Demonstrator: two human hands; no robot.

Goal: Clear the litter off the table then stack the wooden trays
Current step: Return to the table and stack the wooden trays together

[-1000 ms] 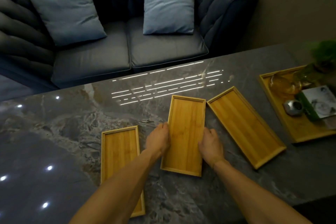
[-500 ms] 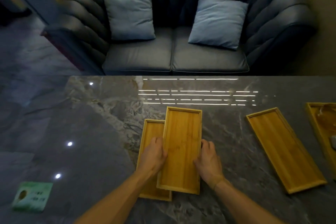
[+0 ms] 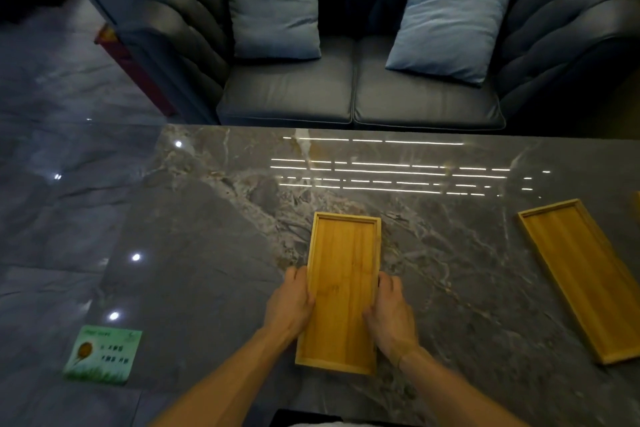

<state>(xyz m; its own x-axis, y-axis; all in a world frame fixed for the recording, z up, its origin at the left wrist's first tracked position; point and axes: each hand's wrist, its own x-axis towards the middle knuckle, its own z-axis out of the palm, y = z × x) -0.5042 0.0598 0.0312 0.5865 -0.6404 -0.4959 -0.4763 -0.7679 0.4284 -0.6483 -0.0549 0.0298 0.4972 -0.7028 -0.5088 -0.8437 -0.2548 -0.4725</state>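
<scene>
A long wooden tray (image 3: 343,284) lies lengthwise in front of me on the dark marble table (image 3: 214,253), set squarely over a second tray that it hides. My left hand (image 3: 290,305) grips its left rim and my right hand (image 3: 391,312) grips its right rim, both near the tray's middle. Another wooden tray (image 3: 585,274) lies empty and angled at the right. A sliver of a further tray (image 3: 638,208) shows at the right edge.
A green and white packet (image 3: 104,354) lies at the table's near left corner. Beyond the far table edge stands a dark blue sofa (image 3: 356,94) with two light blue cushions (image 3: 273,7). Grey tiled floor (image 3: 52,114) lies to the left.
Both hands carried the middle tray leftward and set it down over the left tray, which is now hidden beneath it. The view has swung left, revealing the green packet.
</scene>
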